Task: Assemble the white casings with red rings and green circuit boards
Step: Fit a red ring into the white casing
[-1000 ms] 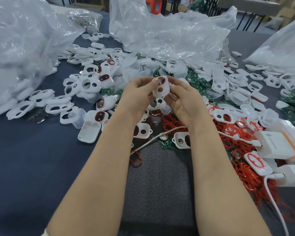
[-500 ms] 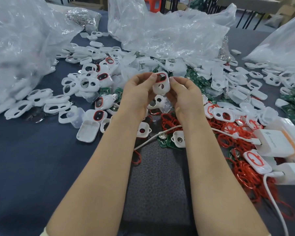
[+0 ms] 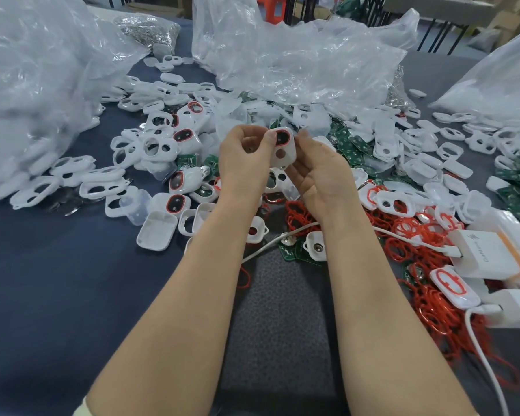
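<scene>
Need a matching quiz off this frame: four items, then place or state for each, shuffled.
1 casing
2 red rings
3 charger
4 left bag

A white with an orange band, at the right edge
B gripped by left hand and right hand
C clear, crumpled
D heaped right of the right forearm

Pairs: 1-B, 2-D, 3-A, 4-C
</scene>
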A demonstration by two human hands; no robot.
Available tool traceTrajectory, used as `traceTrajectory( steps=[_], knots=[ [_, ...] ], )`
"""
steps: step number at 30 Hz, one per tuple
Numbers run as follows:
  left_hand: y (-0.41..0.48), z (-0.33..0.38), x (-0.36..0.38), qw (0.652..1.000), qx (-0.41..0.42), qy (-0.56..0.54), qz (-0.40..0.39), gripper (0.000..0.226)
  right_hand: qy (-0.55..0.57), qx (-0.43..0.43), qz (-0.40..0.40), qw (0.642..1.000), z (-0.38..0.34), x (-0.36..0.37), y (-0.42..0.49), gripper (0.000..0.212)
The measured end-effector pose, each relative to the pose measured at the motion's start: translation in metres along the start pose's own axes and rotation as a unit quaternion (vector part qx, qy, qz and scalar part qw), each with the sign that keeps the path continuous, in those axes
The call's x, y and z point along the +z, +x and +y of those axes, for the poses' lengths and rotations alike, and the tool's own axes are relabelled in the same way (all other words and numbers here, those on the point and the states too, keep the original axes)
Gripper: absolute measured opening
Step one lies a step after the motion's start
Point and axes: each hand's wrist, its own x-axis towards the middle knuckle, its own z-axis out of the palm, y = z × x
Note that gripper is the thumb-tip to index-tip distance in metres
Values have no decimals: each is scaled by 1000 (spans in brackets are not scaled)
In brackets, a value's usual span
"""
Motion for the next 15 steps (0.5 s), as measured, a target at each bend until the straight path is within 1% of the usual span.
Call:
traceTrajectory(
  steps=[3, 5, 8, 10, 15],
  knots=[
    [0, -1, 0, 1000, 3, 0, 2, 9, -7, -4, 6, 1000, 0, 1, -1, 5],
    [1, -2, 1, 1000, -14, -14, -9, 9, -4, -9, 18, 1000, 1, 2, -1, 5],
    [2, -3, 0, 992, -74, -91, -44, 8, -2, -17, 33, 999, 0, 2, 0, 5],
    [3, -3, 0, 985, -97, -128, -60, 8, -10, -20, 46, 999, -1, 2, 0, 4],
    [5, -3, 0, 983, -103, -137, -68, 9, -32, -23, 42, 998, -1, -1, 0, 6]
  ],
)
